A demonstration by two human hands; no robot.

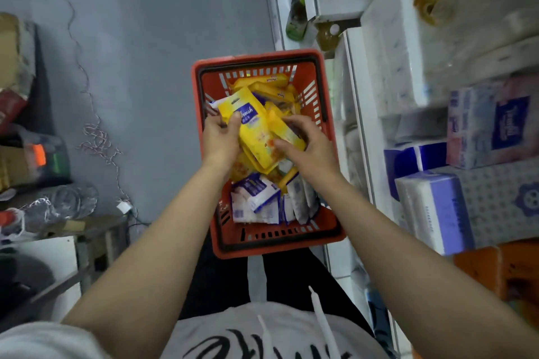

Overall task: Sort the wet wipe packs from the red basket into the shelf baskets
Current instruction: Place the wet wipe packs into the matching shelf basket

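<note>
The red basket (264, 246) stands on the grey floor in front of me. Several yellow wet wipe packs (272, 86) fill its far half, and several white and blue packs (255, 197) lie in its near half. My left hand (220, 140) grips a stack of yellow packs (253, 125) from the left, thumb on the top pack's blue label. From the right, my right hand (307, 144) holds the same stack, fingers curled on its edge. The stack is lifted slightly above the other packs.
White shelves (358, 114) run along the right, loaded with tissue packs (437, 210) and boxed tissues (493, 125). Cardboard boxes (11, 73), plastic bottles and a tangled cord (99, 137) lie at the left. An orange bin (501, 271) sits at the lower right.
</note>
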